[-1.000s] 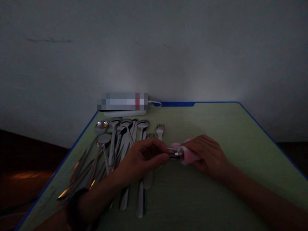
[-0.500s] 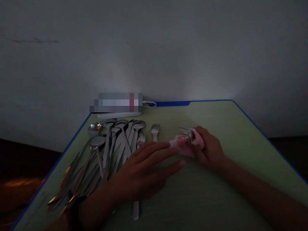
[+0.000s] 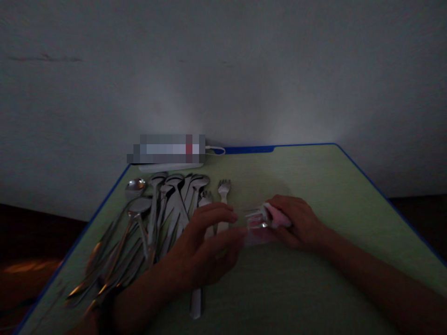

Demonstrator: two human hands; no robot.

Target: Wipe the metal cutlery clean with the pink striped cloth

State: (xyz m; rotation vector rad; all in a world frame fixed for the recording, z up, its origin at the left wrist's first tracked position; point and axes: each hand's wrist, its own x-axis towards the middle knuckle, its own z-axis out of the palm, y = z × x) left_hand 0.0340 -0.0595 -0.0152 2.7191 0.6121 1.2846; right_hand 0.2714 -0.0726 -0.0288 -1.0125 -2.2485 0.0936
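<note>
The fork [image 3: 258, 214] pokes from the near-left end of the pink cloth [image 3: 279, 216], its tines bare and pointing left, the rest of it hidden in the folds. The right hand [image 3: 300, 221] pinches the cloth around it from the right; a snug, even wrap there should stop the metal turning inside the fabric. The left hand [image 3: 209, 244] is half spread just left of the cloth, fingers curved and apart, holding nothing; whether a fingertip touches the cloth's loose edge I cannot tell. Its fingertips face the tines, so a hold from the side, with fabric between skin and metal, looks safer. Left of the cloth, beyond that hand, a second fork [image 3: 224, 187] and a heap of spoons and other cutlery [image 3: 176, 184] lie on the desk [image 3: 349, 251]; a low left elbow and wrist would spare them a knock.
</note>
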